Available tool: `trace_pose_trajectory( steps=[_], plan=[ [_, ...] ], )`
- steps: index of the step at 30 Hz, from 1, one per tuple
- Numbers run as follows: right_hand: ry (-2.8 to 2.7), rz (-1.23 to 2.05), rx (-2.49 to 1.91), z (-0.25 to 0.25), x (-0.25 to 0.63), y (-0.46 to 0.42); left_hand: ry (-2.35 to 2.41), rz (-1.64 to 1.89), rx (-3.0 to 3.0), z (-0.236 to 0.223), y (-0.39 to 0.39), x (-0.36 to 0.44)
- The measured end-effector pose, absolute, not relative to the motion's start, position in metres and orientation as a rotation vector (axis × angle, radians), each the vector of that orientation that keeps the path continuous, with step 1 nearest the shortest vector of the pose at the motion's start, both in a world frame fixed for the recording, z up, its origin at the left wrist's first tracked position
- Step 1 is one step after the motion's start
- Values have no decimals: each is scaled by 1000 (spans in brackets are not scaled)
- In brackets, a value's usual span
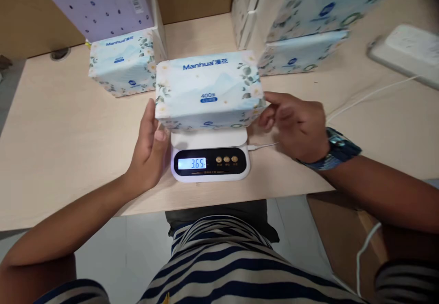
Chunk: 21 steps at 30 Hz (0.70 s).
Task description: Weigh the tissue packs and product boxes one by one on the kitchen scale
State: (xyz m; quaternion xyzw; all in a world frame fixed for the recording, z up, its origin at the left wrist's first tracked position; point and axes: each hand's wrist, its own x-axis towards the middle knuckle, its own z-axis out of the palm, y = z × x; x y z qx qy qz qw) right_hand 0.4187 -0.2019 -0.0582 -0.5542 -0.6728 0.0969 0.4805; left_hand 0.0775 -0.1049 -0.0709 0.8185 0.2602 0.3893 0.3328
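Where the far left of the table (51, 130) meets our view, a purple pack (99, 2) sits on top of a floral pack (123, 64), both behind the main action. Move right and here's the left hand (147, 155), up off the wood, palm turned inward, thumb spread away from the fingers: a wide hand, no full grip to be seen. Its fingers stand along the left end of the tissue pack (209, 84), its thumb right by the lower front corner. And that pack is center stage, over the back of the white scale (209, 176), long axis running left to right, straight across the person's front and square to the reach of the arms. Its underside is hidden, so whether all its weight rests on the plate I cannot tell; the lit screen (191, 163) shows the digits 3, 6, 5. Across to the right end now, and there's the right hand (297, 123), index finger pointing left at the pack's edge, the others curled in loosely; whether that fingertip presses or only brushes, I cannot tell. So one hand at each short end, the pack between them, the left lying closer along its side, the right arriving by fingertip. Beyond, more floral packs (318, 16) stand stacked, and out on the far right, a power strip (411, 45).
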Motion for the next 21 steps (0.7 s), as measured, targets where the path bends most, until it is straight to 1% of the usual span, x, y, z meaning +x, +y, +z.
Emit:
trace_pose_trajectory(
  steps=[3, 5, 6, 8, 10, 14, 17, 21],
  plan=[
    [-1839, -11, -1486, -52, 419, -198, 432, 1245, 2424, -54, -100, 79],
    [-2001, -210, -1587, -45, 416, -195, 212, 1456, 2675, -38, -108, 92],
    [-2075, -274, -1657, -41, 413, -193, 101, 1499, 2776, -29, -117, 103],
    [-2153, -311, -1846, -36, 405, -190, -115, 1428, 2958, -15, -140, 134],
    [-2124, -257, -2029, -33, 398, -188, -298, 1283, 3117, -7, -162, 172],
    [-2015, -181, -2115, -41, 388, -193, -232, 1130, 3180, -11, -174, 235],
    [-1899, -123, -2138, -55, 385, -202, -196, 852, 3094, -19, -165, 250],
    [-1781, -92, -2073, -74, 384, -208, -201, 796, 2940, -24, -157, 248]
  ],
)
